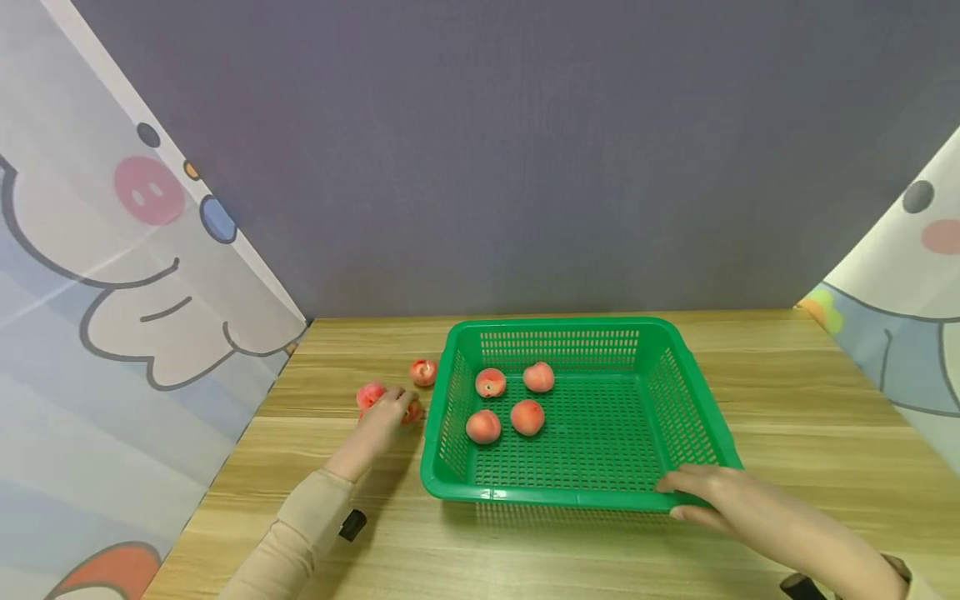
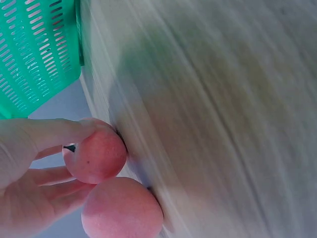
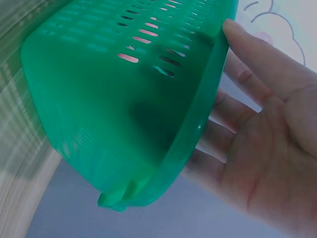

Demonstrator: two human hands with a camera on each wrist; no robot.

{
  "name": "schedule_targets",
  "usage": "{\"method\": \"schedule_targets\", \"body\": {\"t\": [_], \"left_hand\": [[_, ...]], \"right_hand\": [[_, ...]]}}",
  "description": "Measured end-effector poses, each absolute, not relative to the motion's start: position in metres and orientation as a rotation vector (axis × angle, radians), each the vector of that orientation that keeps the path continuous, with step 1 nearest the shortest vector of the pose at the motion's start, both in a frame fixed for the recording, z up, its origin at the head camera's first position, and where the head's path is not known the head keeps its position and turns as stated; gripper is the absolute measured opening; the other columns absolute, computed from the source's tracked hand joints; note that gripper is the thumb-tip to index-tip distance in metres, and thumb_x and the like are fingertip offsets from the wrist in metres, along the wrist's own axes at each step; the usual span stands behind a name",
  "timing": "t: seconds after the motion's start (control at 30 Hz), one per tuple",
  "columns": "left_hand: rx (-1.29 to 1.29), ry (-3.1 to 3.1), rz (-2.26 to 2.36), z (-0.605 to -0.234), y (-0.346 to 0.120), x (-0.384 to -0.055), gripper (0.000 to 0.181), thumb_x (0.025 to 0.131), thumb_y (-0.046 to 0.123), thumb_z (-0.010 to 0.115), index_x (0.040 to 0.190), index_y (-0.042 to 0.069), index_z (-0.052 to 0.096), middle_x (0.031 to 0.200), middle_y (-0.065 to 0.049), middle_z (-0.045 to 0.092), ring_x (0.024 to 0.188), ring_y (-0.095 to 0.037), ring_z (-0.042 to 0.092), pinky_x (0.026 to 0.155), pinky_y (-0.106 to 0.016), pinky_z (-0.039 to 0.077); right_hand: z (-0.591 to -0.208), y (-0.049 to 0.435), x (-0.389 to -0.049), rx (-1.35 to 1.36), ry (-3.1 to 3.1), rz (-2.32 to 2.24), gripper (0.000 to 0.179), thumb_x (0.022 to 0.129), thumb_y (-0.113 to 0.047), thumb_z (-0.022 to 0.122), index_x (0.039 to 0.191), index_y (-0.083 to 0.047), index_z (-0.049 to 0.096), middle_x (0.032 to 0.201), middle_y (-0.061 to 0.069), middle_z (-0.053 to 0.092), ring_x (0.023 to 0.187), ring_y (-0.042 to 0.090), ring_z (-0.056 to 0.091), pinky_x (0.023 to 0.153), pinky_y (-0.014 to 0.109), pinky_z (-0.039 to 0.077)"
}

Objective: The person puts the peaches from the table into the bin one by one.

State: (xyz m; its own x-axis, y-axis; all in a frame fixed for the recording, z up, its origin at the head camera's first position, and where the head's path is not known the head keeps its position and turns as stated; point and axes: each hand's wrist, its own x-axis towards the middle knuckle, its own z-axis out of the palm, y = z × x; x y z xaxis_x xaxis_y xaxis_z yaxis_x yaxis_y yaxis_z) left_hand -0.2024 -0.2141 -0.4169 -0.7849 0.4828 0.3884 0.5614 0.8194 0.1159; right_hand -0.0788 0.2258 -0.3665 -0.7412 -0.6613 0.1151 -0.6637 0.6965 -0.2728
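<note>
My left hand (image 1: 384, 417) is at the left side of the green basket (image 1: 581, 498), with thumb and fingers around a peach (image 2: 101, 156) on the table. Touching that peach in the left wrist view is a second peach (image 2: 122, 210). Another peach (image 1: 423, 372) lies farther back, close to the basket wall. Several peaches, one of them (image 1: 527, 417) near the middle, sit in the basket's left half. My right hand (image 1: 712, 496) grips the rim at the near right corner; in the right wrist view the thumb rests over the rim (image 3: 198, 124) and the fingers go behind it.
The wooden table (image 1: 795, 400) runs up to a grey wall (image 1: 525, 167) at the back. Cartoon-printed panels (image 1: 150, 275) flank it on the left and right. The basket's raised slotted sides stand between my two hands.
</note>
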Motion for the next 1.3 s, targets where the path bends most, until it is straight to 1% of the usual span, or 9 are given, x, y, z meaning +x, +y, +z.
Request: {"method": "schedule_targets", "body": {"t": [0.17, 0.4, 0.57, 0.73, 0.8, 0.9, 1.0, 1.1, 1.3], "left_hand": [[-0.782, -2.679, -0.247, -0.418, -0.213, -0.203, 0.027, 0.065, -0.016, 0.061, 0.089, -0.003, 0.059, 0.078, -0.010, 0.051, 0.073, -0.026, 0.055, 0.062, -0.035, 0.048], [-0.756, -2.669, -0.213, -0.422, -0.212, -0.205, 0.033, 0.060, -0.014, 0.068, 0.089, -0.002, 0.059, 0.077, -0.009, 0.051, 0.072, -0.026, 0.055, 0.058, -0.036, 0.048], [-0.761, -2.670, -0.208, -0.422, -0.212, -0.204, 0.035, 0.058, -0.013, 0.069, 0.090, -0.001, 0.059, 0.079, -0.009, 0.051, 0.073, -0.025, 0.055, 0.056, -0.036, 0.048], [-0.773, -2.665, -0.192, -0.417, -0.210, -0.203, 0.031, 0.059, -0.012, 0.070, 0.086, -0.002, 0.058, 0.078, -0.011, 0.051, 0.071, -0.026, 0.055, 0.056, -0.036, 0.047], [-0.774, -2.662, -0.188, -0.414, -0.210, -0.203, 0.030, 0.059, -0.012, 0.069, 0.084, -0.002, 0.058, 0.077, -0.011, 0.051, 0.070, -0.026, 0.055, 0.055, -0.036, 0.047], [-0.776, -2.666, -0.213, -0.408, -0.210, -0.203, 0.031, 0.059, -0.015, 0.066, 0.088, -0.004, 0.058, 0.077, -0.013, 0.052, 0.069, -0.027, 0.055, 0.054, -0.036, 0.047], [-0.774, -2.671, -0.251, -0.399, -0.211, -0.203, 0.038, 0.058, -0.013, 0.065, 0.094, -0.007, 0.058, 0.081, -0.019, 0.055, 0.069, -0.032, 0.056, 0.056, -0.040, 0.048], [-0.729, -2.708, -0.276, -0.388, -0.212, -0.203, 0.043, 0.057, -0.008, 0.070, 0.098, -0.007, 0.058, 0.086, -0.021, 0.056, 0.072, -0.033, 0.057, 0.058, -0.041, 0.048], [-0.630, -2.819, -0.340, -0.363, -0.215, -0.202, 0.042, 0.063, -0.002, 0.072, 0.103, -0.006, 0.057, 0.093, -0.019, 0.055, 0.065, -0.024, 0.055, 0.054, -0.035, 0.047]], "right_hand": [[-0.366, 0.226, -0.079, 1.114, -2.956, 0.497, 0.022, 0.084, -0.032, 0.057, 0.104, -0.022, 0.059, 0.102, -0.001, 0.061, 0.092, 0.022, 0.059, 0.067, 0.031, 0.049], [-0.367, 0.226, -0.080, 1.137, -2.906, 0.516, 0.023, 0.085, -0.031, 0.056, 0.103, -0.018, 0.060, 0.100, -0.002, 0.061, 0.089, 0.016, 0.059, 0.065, 0.028, 0.049], [-0.367, 0.226, -0.080, 1.132, -2.917, 0.516, 0.025, 0.085, -0.032, 0.055, 0.104, -0.017, 0.060, 0.100, -0.001, 0.062, 0.090, 0.018, 0.059, 0.066, 0.030, 0.050], [-0.367, 0.226, -0.080, 1.127, -2.939, 0.524, 0.026, 0.085, -0.032, 0.055, 0.105, -0.017, 0.060, 0.101, 0.000, 0.062, 0.091, 0.019, 0.059, 0.067, 0.031, 0.050], [-0.367, 0.226, -0.080, 1.124, -2.934, 0.517, 0.026, 0.085, -0.033, 0.055, 0.104, -0.016, 0.060, 0.101, 0.000, 0.062, 0.091, 0.021, 0.059, 0.067, 0.032, 0.050], [-0.366, 0.226, -0.080, 1.120, -2.930, 0.514, 0.025, 0.085, -0.032, 0.056, 0.104, -0.017, 0.060, 0.101, 0.000, 0.062, 0.091, 0.022, 0.059, 0.067, 0.033, 0.050], [-0.366, 0.226, -0.080, 1.113, -2.938, 0.512, 0.023, 0.085, -0.032, 0.056, 0.103, -0.019, 0.060, 0.101, 0.000, 0.062, 0.091, 0.023, 0.059, 0.067, 0.034, 0.049], [-0.366, 0.225, -0.080, 1.111, -2.947, 0.517, 0.022, 0.085, -0.031, 0.057, 0.103, -0.020, 0.059, 0.101, 0.001, 0.061, 0.091, 0.024, 0.059, 0.067, 0.034, 0.049], [-0.366, 0.225, -0.081, 1.142, -2.916, 0.536, 0.020, 0.084, -0.028, 0.058, 0.102, -0.020, 0.059, 0.100, 0.001, 0.061, 0.089, 0.027, 0.059, 0.066, 0.037, 0.049]]}}
